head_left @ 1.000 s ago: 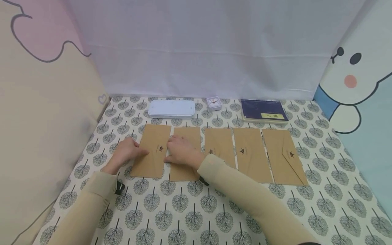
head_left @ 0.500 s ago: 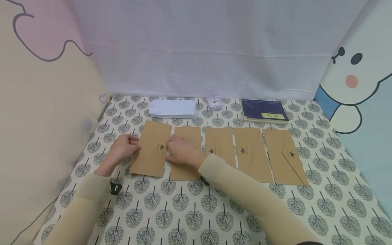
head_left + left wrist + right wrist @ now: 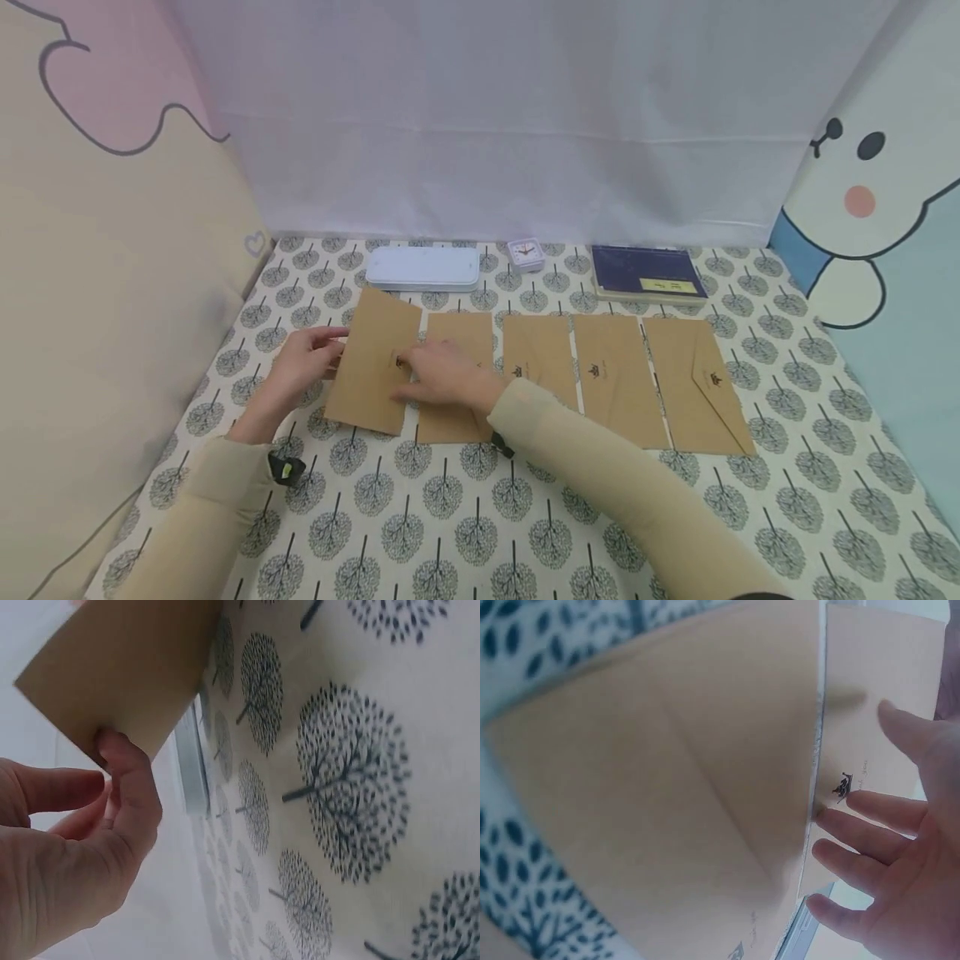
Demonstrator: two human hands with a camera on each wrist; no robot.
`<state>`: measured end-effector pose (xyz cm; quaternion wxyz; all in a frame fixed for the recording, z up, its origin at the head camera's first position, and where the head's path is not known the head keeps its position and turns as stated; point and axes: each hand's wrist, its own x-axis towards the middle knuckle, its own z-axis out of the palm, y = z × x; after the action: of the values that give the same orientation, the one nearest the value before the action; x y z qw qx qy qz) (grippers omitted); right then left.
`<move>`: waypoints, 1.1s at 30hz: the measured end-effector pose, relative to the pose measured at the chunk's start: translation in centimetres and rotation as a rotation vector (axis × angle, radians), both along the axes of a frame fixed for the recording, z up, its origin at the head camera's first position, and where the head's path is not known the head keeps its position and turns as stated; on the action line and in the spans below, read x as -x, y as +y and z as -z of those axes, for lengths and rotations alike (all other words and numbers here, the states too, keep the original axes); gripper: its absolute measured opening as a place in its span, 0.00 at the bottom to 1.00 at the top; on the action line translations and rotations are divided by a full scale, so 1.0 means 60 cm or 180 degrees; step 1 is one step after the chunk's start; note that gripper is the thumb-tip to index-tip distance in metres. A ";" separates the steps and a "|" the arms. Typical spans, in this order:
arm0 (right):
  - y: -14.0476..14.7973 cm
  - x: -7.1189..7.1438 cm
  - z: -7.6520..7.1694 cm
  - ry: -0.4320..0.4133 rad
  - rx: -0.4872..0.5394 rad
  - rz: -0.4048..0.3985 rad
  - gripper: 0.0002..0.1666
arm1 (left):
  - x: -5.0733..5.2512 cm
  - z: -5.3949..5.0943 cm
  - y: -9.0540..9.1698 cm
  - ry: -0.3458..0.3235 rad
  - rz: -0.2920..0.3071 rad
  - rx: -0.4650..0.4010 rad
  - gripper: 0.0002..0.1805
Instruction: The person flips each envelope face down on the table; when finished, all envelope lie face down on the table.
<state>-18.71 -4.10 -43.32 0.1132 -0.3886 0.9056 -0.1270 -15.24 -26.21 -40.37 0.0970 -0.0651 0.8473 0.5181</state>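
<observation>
Several brown paper envelopes lie side by side in a row. The leftmost envelope (image 3: 371, 367) is tilted, its left edge raised off the cloth. My left hand (image 3: 302, 360) holds that raised edge; in the left wrist view a bent finger (image 3: 126, 765) presses on the envelope's face near its corner. My right hand (image 3: 442, 372) reaches over the second envelope (image 3: 459, 325), its fingers over the leftmost envelope's right side by the crown print. Spread fingers (image 3: 870, 832) show in the right wrist view. Whether they touch the paper is hard to tell.
Further right are the third envelope (image 3: 536, 333), a fourth (image 3: 615, 367) and the rightmost (image 3: 678, 367). Behind the row stand a white case (image 3: 422, 267), a small clock (image 3: 526, 254) and a dark blue book (image 3: 637, 267). A tree-patterned cloth (image 3: 442, 542) covers the table.
The leftmost envelope's left edge has risen. My left hand moved left off the envelope's face to its edge, and my right fingers moved slightly left onto the envelope.
</observation>
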 end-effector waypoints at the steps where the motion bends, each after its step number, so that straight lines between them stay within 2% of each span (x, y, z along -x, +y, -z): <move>1: -0.001 -0.001 0.000 -0.0038 0.0063 0.0006 0.35 | -0.001 0.001 0.002 0.0020 -0.0010 -0.0132 0.21; 4: -0.003 -0.002 0.000 -0.0158 0.0279 0.0040 0.37 | -0.001 0.005 0.009 0.0047 -0.0002 -0.0534 0.22; 7: -0.003 -0.003 -0.001 -0.0287 0.0456 0.0063 0.39 | 0.001 0.013 0.015 0.0028 0.0097 -0.0863 0.24; 12: -0.002 -0.007 -0.003 -0.0456 0.0594 0.0110 0.45 | 0.002 0.028 0.022 -0.0050 0.0370 -0.1108 0.25; 19: -0.004 -0.012 -0.007 -0.0768 0.0786 0.0275 0.54 | 0.003 0.043 0.039 -0.0234 0.0580 -0.1095 0.28; 25: -0.006 -0.018 -0.017 -0.0960 0.0986 0.0522 0.50 | 0.003 0.052 0.051 -0.0466 0.0621 -0.1019 0.31; 28: -0.006 -0.020 -0.019 -0.0994 0.1136 0.0564 0.49 | 0.002 0.055 0.055 -0.0507 0.0684 -0.0947 0.33; 33: -0.003 -0.024 -0.022 -0.1110 0.1452 0.0605 0.50 | 0.001 0.055 0.059 -0.0536 0.0681 -0.0775 0.37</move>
<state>-17.26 -4.28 -41.99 0.1644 -0.2899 0.8529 -0.4019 -15.31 -22.68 -43.70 0.2294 -0.0055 0.7693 0.5963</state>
